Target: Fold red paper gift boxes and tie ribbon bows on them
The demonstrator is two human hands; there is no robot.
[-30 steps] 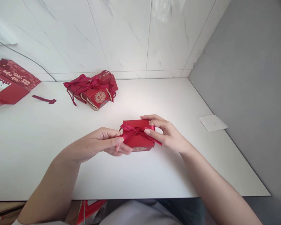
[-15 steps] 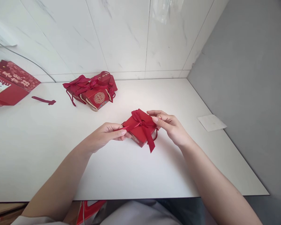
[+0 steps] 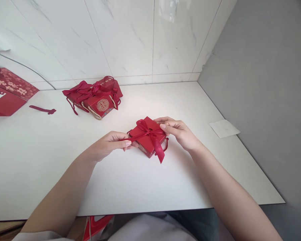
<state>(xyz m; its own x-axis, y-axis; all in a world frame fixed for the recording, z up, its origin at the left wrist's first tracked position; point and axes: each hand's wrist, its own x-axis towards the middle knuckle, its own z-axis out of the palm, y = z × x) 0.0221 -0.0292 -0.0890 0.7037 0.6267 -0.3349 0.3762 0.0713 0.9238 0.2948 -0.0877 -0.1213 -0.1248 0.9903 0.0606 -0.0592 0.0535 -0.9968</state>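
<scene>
A small red gift box (image 3: 143, 142) rests on the white table in front of me, a red ribbon (image 3: 158, 147) tied in a bow across its top. At the box's left side, my left hand (image 3: 112, 144) pinches one end of the ribbon between thumb and fingers and draws it taut. My right hand (image 3: 178, 132) pinches the ribbon's loop at the box's right edge, its thumb on top. The other ribbon end hangs loose over the front of the box. A dark red cord handle (image 3: 167, 144) shows below my right hand.
Several red boxes (image 3: 101, 105) with ribbons and cords stand clustered near the tiled wall. Left of them lie a dark red strip (image 3: 42, 109) and a large printed red box (image 3: 11, 92). A white paper (image 3: 224, 129) lies by the grey partition (image 3: 271, 100) on the right.
My left hand has pulled its ribbon end slightly leftward, and that stretch looks narrower and tauter. The bow loop looks smaller. The view has shifted slightly.
</scene>
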